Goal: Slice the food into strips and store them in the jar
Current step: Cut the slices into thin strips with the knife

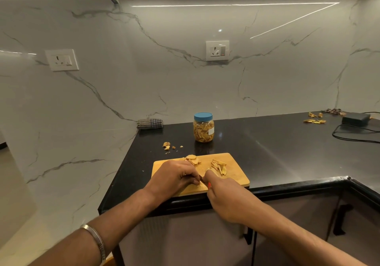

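Food [197, 182] being cut sits on the near part of a wooden cutting board [236, 175], a small pale piece pinned under the left hand [176, 176], whose fingers are curled down and pinching it against the wood. The right hand [223, 191] meets it from the other side, fingers wrapped around a knife [208, 184]; only an orange bit of handle and a sliver of dark blade show between the two hands. Farther back on the board lie a few uncut slices [192, 159] and, to the right, a small heap of cut strips [219, 166]. Behind the board, on the black countertop [277, 152], stands a clear jar [203, 127] with its blue lid on, nearly full of strips. Scraps [167, 145] lie left of the jar, and a folded checked cloth [150, 124] rests against the marble wall. A metal bangle [95, 241] circles the left forearm.
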